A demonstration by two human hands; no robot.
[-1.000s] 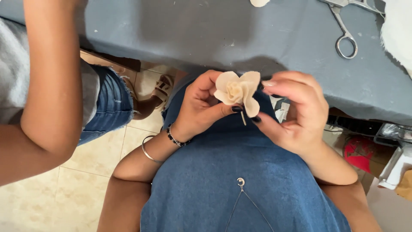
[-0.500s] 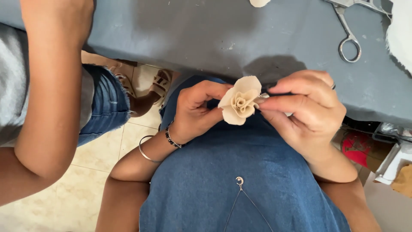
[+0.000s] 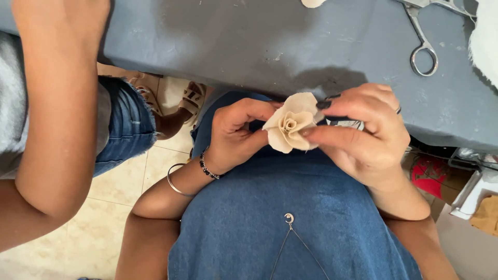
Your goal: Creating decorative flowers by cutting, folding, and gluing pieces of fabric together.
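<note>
A cream fabric rose with rolled petals sits between both my hands, its open face toward the camera, just below the edge of the blue-grey table. My left hand pinches it from the left and behind. My right hand pinches its right petals between thumb and forefinger. Both hands hover over my lap, covered by blue denim.
Metal scissors lie on the table at the upper right, beside white fabric. Another person's arm and denim-covered leg stand close on the left. Tiled floor shows below; boxes and red items sit at the lower right.
The rose has been turned from its underside to face the camera, and my right fingers have closed in on its right petals. The other person's arm shifted slightly.
</note>
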